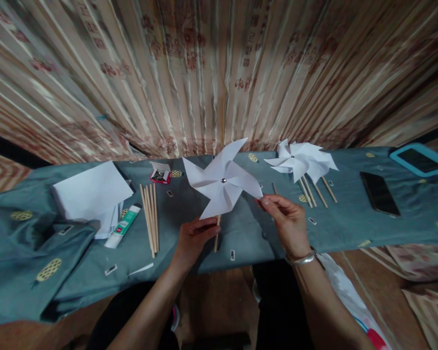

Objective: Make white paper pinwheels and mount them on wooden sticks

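A white paper pinwheel [229,190] with a silver pin at its centre is held up over the cloth-covered table. My left hand [195,241] is closed round its wooden stick [216,239], just below the blades. With thumb and fingertips, my right hand [287,218] pinches the tip of the right-hand blade. Beyond my right hand lie several finished-looking white pinwheels [302,158], overlapping, their sticks toward me. Left of my left hand, several loose wooden sticks [150,218] lie side by side.
A small red box of pins [160,173] stands open behind the sticks. On the left are white paper sheets [95,188] and a glue stick [123,226]. A paper scrap [141,269] lies near the front edge. To the right are a dark phone [379,193] and a blue-framed tablet [421,160]. Curtains [219,73] hang behind.
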Demonstrator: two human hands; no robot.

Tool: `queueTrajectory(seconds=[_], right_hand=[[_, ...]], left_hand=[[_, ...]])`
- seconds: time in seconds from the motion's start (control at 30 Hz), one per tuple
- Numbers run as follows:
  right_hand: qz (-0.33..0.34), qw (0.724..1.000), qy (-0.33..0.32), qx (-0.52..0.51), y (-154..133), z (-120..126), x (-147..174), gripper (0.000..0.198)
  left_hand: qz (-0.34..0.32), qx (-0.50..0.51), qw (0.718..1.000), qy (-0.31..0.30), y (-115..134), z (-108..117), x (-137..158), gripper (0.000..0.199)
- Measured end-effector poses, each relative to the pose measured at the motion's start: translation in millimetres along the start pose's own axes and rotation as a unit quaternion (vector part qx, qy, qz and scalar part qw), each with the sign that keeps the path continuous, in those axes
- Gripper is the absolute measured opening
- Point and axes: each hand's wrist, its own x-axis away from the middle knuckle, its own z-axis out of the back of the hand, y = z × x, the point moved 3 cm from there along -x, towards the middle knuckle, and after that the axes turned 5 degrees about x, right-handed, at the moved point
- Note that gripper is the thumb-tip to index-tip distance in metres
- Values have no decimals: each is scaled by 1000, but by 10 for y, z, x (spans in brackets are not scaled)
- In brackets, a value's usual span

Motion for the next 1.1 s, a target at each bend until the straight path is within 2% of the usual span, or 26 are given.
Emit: queueTrajectory(seconds=[0.2,0.47,0.73,0.87,0.97,1.1], right_hand=[[-19,999,-34,5,32,-122,107,24],[-53,992,-114,-4,76,-331,261,20],[-19,980,-196,15,104,-491,390,16],[5,970,-238,58,42,-501,430,15],[3,972,-223,74,3,-406,364,19],[-13,993,-113,15,-9,-182,159,25]], left_hand=[[-20,-11,1000,-7,41,10,0,19],[-33,-20,999,-4,35,16,-4,18],[-42,-29,999,-15,46,9,4,17],[-42,-23,999,-15,44,9,-2,16],[-42,-36,998,-14,48,14,-3,16],[-27,-36,999,-15,33,14,8,17]])
